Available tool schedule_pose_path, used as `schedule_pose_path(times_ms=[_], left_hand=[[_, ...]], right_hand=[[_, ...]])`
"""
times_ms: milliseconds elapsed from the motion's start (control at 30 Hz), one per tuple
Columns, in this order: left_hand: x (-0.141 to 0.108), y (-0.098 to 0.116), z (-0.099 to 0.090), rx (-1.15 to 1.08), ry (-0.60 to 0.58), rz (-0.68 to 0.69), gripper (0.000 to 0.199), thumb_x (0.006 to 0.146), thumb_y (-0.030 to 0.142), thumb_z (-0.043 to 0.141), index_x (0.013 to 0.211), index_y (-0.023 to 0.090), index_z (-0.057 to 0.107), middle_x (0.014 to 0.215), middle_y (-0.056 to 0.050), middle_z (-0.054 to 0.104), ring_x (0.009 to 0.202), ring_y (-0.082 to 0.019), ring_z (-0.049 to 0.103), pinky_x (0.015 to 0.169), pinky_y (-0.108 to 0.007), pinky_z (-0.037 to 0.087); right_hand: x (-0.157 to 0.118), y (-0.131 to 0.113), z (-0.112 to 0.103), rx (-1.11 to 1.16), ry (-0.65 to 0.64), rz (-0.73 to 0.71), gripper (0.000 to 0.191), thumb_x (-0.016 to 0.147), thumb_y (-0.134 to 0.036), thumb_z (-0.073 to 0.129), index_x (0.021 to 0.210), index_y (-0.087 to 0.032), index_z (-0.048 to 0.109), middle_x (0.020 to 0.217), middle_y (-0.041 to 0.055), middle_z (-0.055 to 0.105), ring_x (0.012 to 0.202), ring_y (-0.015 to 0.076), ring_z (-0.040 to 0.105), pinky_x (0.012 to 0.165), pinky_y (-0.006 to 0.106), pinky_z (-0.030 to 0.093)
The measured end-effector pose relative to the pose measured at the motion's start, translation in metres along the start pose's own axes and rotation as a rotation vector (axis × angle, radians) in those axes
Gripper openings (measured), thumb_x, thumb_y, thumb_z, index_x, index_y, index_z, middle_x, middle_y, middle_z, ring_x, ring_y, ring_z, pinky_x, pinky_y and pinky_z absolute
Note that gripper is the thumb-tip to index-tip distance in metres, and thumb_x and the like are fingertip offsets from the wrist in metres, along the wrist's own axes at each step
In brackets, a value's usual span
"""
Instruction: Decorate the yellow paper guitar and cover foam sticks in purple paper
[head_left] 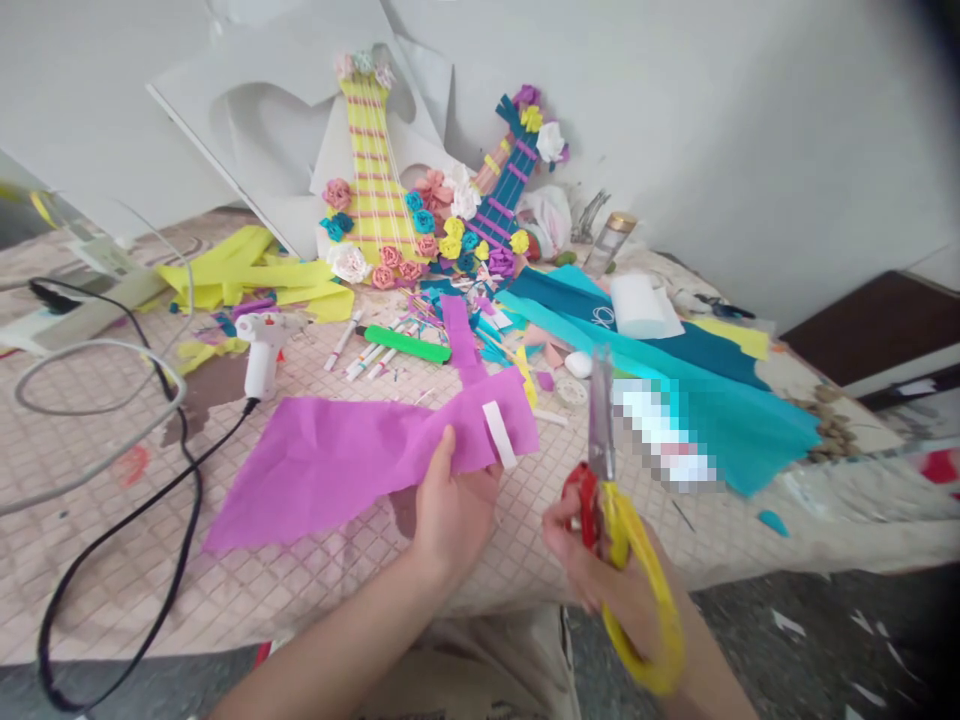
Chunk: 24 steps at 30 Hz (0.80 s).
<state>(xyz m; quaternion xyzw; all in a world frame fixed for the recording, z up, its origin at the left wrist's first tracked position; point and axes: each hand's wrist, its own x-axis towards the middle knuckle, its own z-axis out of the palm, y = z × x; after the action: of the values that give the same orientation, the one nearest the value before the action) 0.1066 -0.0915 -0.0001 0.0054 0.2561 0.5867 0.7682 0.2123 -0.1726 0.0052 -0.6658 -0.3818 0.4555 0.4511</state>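
My left hand [456,510] grips a sheet of purple crepe paper [330,460] near its right end, thumb on top and fingers beneath. A short white paper strip [499,434] lies across that end of the sheet, just above my fingertips. In my right hand [600,570] is a pair of scissors [601,430] with one red and one yellow handle. The blades point away from me, look closed, and stand apart from the paper. Behind the sheet, a narrower purple strip [460,330] lies on the table.
A white hot glue gun [261,360] with a black cord [196,500] stands at left. Several markers, a green cutter [405,344] and paper scraps lie mid-table. Flower-trimmed yellow [371,180] and blue [504,205] paper guitars lean at the back. Teal paper [750,430] lies right.
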Motion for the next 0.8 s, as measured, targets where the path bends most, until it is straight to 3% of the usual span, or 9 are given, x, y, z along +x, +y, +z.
schedule_pose_path(times_ms=[67,167,267,333,433,567,700,800], left_hand=[[-0.006,-0.005,-0.001,0.049,-0.031,-0.048,0.027,0.090,0.026,0.043,0.096,0.013,0.066,0.106,-0.009,0.068,0.113,-0.022,0.055,0.099,-0.034,0.041],[-0.013,-0.010,-0.004,0.072,-0.062,-0.117,0.030,0.089,0.031,0.043,0.098,0.014,0.066,0.105,-0.009,0.068,0.115,-0.023,0.054,0.101,-0.034,0.039],[-0.016,-0.011,-0.007,0.050,-0.010,-0.088,0.024,0.088,0.027,0.047,0.100,0.017,0.065,0.104,-0.006,0.069,0.120,-0.020,0.050,0.104,-0.031,0.036],[-0.017,-0.011,-0.009,0.046,0.004,-0.083,0.023,0.087,0.027,0.049,0.100,0.017,0.065,0.102,-0.005,0.069,0.119,-0.019,0.050,0.103,-0.031,0.037],[-0.016,-0.009,-0.011,0.035,-0.014,-0.071,0.023,0.088,0.026,0.047,0.097,0.017,0.067,0.097,-0.005,0.071,0.113,-0.020,0.055,0.102,-0.032,0.039],[-0.012,-0.009,-0.013,0.008,-0.034,-0.058,0.028,0.091,0.022,0.039,0.096,0.019,0.067,0.102,-0.004,0.069,0.116,-0.017,0.052,0.104,-0.030,0.036],[-0.011,-0.013,-0.019,0.029,-0.037,-0.011,0.028,0.090,0.019,0.040,0.099,0.025,0.066,0.111,0.000,0.066,0.119,-0.015,0.049,0.104,-0.029,0.036],[-0.012,-0.016,-0.023,0.040,-0.030,0.017,0.025,0.088,0.020,0.045,0.103,0.024,0.064,0.109,-0.001,0.067,0.119,-0.015,0.049,0.106,-0.030,0.035]], right_hand=[[0.015,-0.005,0.006,-0.087,0.098,-0.090,0.032,0.063,-0.040,0.071,0.078,-0.022,0.049,0.053,-0.0068,0.046,0.041,0.0092,0.041,0.041,0.022,0.037],[0.029,-0.011,0.014,-0.216,0.220,-0.179,0.037,0.060,-0.032,0.072,0.088,-0.021,0.051,0.065,-0.0027,0.056,0.053,0.0138,0.053,0.051,0.025,0.045],[0.031,-0.011,0.018,-0.212,0.196,-0.147,0.044,0.060,-0.031,0.071,0.098,-0.019,0.053,0.086,0.0049,0.064,0.074,0.0200,0.061,0.067,0.030,0.049],[0.029,-0.007,0.016,-0.178,0.158,-0.135,0.044,0.063,-0.031,0.069,0.102,-0.018,0.054,0.089,0.0061,0.065,0.078,0.0214,0.062,0.069,0.031,0.050],[0.023,0.002,0.006,-0.148,0.144,-0.121,0.039,0.064,-0.032,0.069,0.098,-0.017,0.056,0.084,0.0059,0.065,0.074,0.0210,0.062,0.063,0.030,0.050],[0.024,0.014,-0.023,-0.167,0.227,-0.108,0.030,0.063,-0.033,0.070,0.086,-0.019,0.056,0.076,0.0038,0.065,0.060,0.0188,0.059,0.054,0.031,0.048],[0.041,0.019,-0.051,-0.354,0.280,-0.126,0.023,0.063,-0.029,0.067,0.082,-0.020,0.058,0.073,0.0036,0.065,0.065,0.0210,0.060,0.058,0.032,0.045],[0.055,0.021,-0.055,-0.449,0.336,-0.105,0.021,0.062,-0.032,0.067,0.077,-0.019,0.060,0.069,0.0031,0.064,0.064,0.0210,0.058,0.057,0.031,0.042]])
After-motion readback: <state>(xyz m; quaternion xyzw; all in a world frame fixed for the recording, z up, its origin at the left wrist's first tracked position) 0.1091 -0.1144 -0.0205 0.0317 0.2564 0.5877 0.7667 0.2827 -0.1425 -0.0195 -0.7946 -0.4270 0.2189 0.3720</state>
